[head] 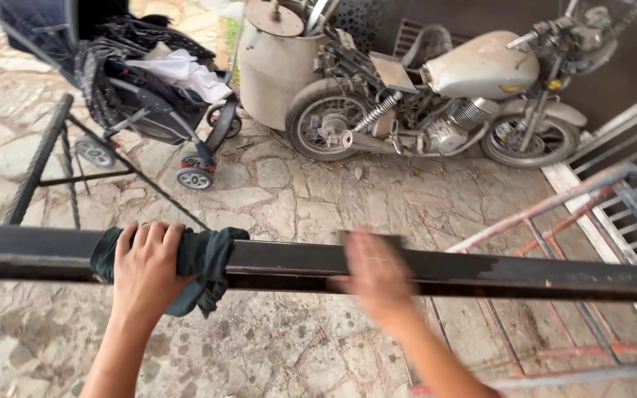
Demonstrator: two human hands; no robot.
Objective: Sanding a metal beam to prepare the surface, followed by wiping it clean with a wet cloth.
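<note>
A long dark metal bar (481, 269) runs across the view at waist height, with rusty patches along its lower edge. My left hand (145, 265) grips the bar over a dark green cloth (208, 258) wrapped around it. My right hand (377, 280) is blurred with motion and presses a small flat grey pad (370, 237), perhaps sandpaper, against the bar's top face near its middle.
An old dusty motorcycle (444, 96) stands at the back beside a grey metal drum (278, 63). A black stroller (149, 96) with white cloth in it is at the back left. A rusty metal frame (554, 214) lies at the right on the stone paving.
</note>
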